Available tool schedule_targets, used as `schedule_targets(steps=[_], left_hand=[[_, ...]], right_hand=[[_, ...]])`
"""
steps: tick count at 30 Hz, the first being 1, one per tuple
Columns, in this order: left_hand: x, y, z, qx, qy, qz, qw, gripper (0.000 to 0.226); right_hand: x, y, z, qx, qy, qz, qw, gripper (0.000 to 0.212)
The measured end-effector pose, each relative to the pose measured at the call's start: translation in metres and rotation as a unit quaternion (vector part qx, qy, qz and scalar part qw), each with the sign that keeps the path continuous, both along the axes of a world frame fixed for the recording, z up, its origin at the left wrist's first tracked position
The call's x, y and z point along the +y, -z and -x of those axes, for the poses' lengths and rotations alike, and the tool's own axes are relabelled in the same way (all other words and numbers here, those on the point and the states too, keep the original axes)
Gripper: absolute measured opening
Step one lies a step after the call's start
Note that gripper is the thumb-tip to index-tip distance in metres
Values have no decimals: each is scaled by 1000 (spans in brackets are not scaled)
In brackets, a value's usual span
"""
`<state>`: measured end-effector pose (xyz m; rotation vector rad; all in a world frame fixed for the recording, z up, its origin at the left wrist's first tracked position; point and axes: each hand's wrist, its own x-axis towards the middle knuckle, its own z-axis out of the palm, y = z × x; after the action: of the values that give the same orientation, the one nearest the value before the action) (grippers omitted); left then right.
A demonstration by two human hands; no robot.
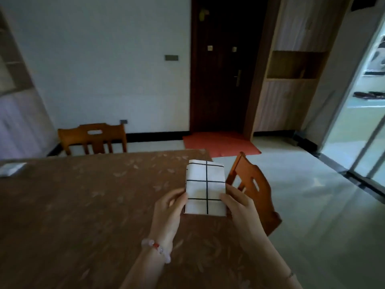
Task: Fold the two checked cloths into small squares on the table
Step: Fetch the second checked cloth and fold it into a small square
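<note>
We hold the checked cloth (pixel 205 184) at the right edge of the table (pixel 83 205), folded into a narrow oblong. Our left hand (pixel 169 207) pinches its near left side and our right hand (pixel 239 207) its near right. It looks light and limp (the layers may well slide apart), so we judge the near corners the best hold, with thumbs on top.

Head-worn wide view; looks forward-down across table (pixel 73 205); door (pixel 220 80) far
</note>
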<state>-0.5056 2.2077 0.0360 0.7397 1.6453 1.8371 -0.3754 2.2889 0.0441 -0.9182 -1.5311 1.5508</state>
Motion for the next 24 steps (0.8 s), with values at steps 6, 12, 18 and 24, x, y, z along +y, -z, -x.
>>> schedule_targets(steps=[6,12,18,24], left_hand=[[-42,0,-12,36,-113,17,993,15],[-75,3,-22,72,-194,59,977,13],[-80,15,-13,63,-218,66,972,13],[-81,24,-2,-12,-199,33,979,12]], right_hand=[[-12,7,16,-21,-115,-5,993,19],[-31,12,21,-33,-192,18,981,20],[-35,15,27,-12,-215,40,976,24],[-33,23,42,-37,-212,36,976,19]])
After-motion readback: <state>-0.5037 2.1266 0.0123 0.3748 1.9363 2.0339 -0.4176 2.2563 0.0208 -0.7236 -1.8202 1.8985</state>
